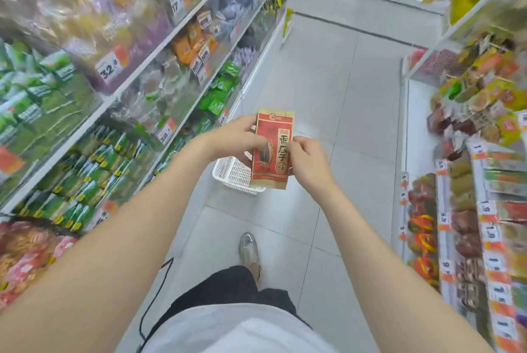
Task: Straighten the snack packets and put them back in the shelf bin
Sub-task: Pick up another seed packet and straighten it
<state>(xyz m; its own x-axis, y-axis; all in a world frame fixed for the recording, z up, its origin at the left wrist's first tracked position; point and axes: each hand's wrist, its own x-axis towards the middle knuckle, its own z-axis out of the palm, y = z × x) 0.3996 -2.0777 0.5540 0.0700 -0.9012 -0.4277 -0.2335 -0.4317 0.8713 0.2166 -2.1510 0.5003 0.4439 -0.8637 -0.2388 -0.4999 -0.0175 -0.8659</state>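
Pinching one red packet (272, 150) upright by its sides, left hand (236, 138) and right hand (305, 163) fingers curled; not yet in white bin (235, 177) below.

Place: a grocery shop aisle.
Left of frame: tiered shelves (159, 47) crammed with bagged snacks, orange price tags (109, 67) clipped along the edges.
Right of frame: more stocked racks (456, 238) fronted by numbered price labels (494, 262).
Centre: pale tiled floor (328, 81) between them.
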